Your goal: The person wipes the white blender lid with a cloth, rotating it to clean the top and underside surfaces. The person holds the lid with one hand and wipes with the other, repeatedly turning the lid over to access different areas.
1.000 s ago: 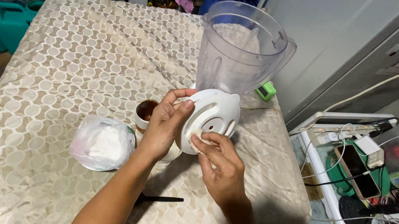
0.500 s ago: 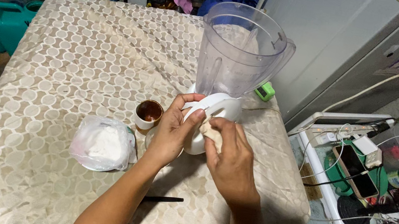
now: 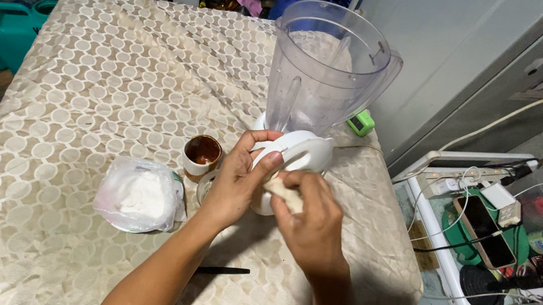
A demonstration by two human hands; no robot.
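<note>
Left hand (image 3: pixel 236 183) fingers curled, gripping white blender lid (image 3: pixel 301 154); right hand (image 3: pixel 312 219) pinching cloth (image 3: pixel 280 190) against lid; clear jar (image 3: pixel 327 69) at 12 o'clock.

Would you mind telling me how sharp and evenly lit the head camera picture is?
Head view: table and jug sharp and brightly lit; right hand slightly motion-blurred over the white lid held by the left hand; top edge dark; straight lines bow near the borders.
</note>
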